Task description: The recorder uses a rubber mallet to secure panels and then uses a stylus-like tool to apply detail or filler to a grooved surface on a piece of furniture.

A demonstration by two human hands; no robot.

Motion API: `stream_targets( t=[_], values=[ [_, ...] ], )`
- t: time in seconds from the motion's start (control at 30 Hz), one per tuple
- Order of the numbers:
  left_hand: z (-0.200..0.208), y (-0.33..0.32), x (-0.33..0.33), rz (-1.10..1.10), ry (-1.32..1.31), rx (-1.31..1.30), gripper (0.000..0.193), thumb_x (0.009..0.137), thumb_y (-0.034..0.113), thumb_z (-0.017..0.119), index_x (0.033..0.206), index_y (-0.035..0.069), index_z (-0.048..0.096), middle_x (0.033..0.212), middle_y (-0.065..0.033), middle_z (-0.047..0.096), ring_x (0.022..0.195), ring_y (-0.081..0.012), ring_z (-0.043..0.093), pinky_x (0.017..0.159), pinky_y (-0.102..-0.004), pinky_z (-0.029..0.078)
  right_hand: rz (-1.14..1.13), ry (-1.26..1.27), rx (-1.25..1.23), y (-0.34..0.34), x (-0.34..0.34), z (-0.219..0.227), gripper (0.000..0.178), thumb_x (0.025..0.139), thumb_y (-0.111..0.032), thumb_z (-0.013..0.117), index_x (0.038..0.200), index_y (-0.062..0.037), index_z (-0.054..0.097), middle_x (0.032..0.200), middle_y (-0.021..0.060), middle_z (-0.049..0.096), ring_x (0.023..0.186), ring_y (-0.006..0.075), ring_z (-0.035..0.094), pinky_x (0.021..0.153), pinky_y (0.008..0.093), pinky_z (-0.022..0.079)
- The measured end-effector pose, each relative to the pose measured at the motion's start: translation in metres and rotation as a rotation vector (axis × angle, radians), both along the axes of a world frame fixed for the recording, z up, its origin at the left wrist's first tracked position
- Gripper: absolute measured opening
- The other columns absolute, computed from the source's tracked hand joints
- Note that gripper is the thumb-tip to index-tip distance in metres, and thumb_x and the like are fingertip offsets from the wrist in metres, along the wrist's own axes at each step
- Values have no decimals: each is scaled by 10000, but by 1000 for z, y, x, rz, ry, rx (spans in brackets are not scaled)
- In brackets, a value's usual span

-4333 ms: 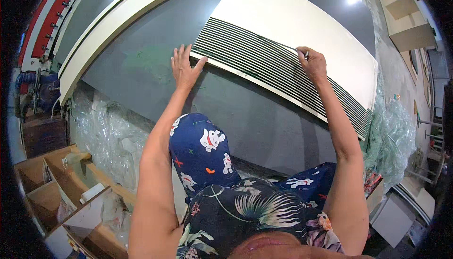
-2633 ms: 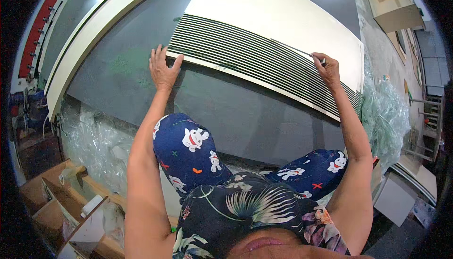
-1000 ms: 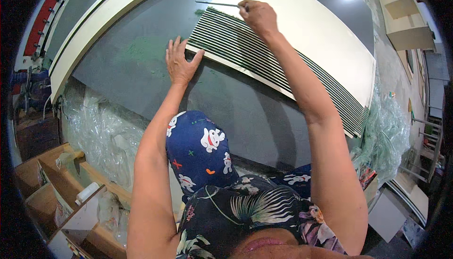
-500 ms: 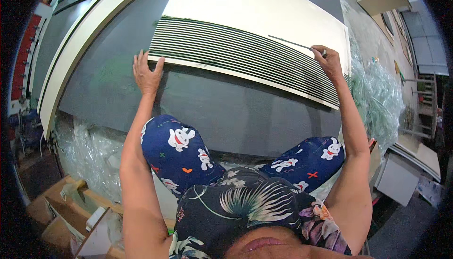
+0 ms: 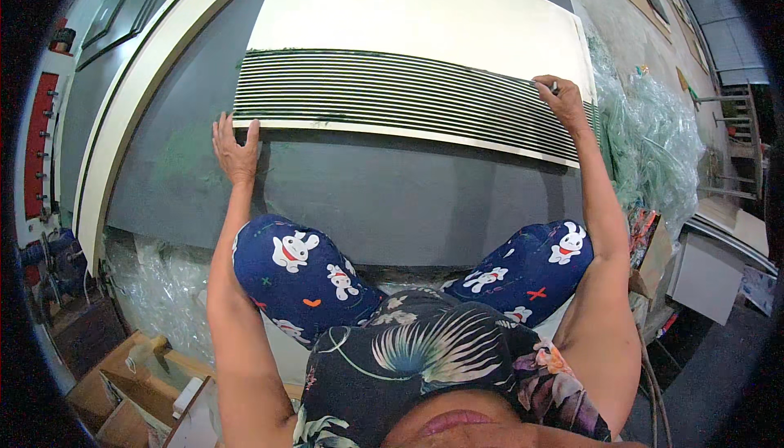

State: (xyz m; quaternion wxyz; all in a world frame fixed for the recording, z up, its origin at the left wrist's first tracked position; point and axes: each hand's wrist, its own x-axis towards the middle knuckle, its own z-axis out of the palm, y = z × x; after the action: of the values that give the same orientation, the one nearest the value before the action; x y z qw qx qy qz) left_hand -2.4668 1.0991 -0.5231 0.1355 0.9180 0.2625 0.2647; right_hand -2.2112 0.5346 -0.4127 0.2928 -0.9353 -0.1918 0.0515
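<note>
A cream panel (image 5: 425, 7) lies on the dark grey work surface, its near part covered by a band of narrow black stripes (image 5: 351, 84) running lengthwise. At the panel's near left corner is my left hand (image 5: 237, 150), fingers apart, thumb and fingers on either side of the corner. My right hand (image 5: 563, 105) is closed in a pinch over the right end of the stripes. Between its fingers shows the end of a thin dark stick (image 5: 554, 88); the rest of it is hard to tell from the topmost dark line.
Crumpled clear plastic sheeting (image 5: 653, 133) lies right of the panel. A curved-looking cream frame edge (image 5: 122, 113) bounds the grey surface (image 5: 367, 195) at left. Wooden boxes (image 5: 139, 378) stand at lower left, a metal rack (image 5: 735, 138) at far right.
The thin stick, angled over the cream area before, now lies along or close to the top stripe. In the picture, the panel's left end sits lower and farther left, with my left hand still at its corner.
</note>
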Motion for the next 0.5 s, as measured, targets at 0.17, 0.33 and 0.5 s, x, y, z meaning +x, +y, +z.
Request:
stream_targets(
  t=[0.17, 0.33, 0.5],
  values=[
    [1, 0, 0, -5, -2, 0, 619, 845, 508, 625, 1275, 74, 530, 1398, -149, 472, 1351, -375, 345, 1111, -479, 262, -5, 43, 10, 0, 10, -4, 224, 866, -204, 654, 969, -16, 718, 803, 108, 717, 700, 158, 657, 681, 287, 510],
    [5, -3, -2, 11, 17, -9, 622, 841, 505, 633, 1274, 69, 531, 1396, -150, 474, 1353, -376, 343, 1111, -475, 265, 62, 24, 39, 18, 17, -9, 208, 873, -194, 654, 974, -23, 717, 823, 99, 717, 705, 147, 640, 679, 286, 504],
    [5, -5, 0, -1, -2, -16, 605, 834, 485, 649, 1265, 75, 538, 1390, -145, 481, 1346, -376, 354, 1109, -471, 267, 81, 39, 14, 31, 32, -7, 196, 876, -181, 652, 993, -37, 718, 785, 67, 705, 618, 104, 567, 601, 271, 471]
  ],
)
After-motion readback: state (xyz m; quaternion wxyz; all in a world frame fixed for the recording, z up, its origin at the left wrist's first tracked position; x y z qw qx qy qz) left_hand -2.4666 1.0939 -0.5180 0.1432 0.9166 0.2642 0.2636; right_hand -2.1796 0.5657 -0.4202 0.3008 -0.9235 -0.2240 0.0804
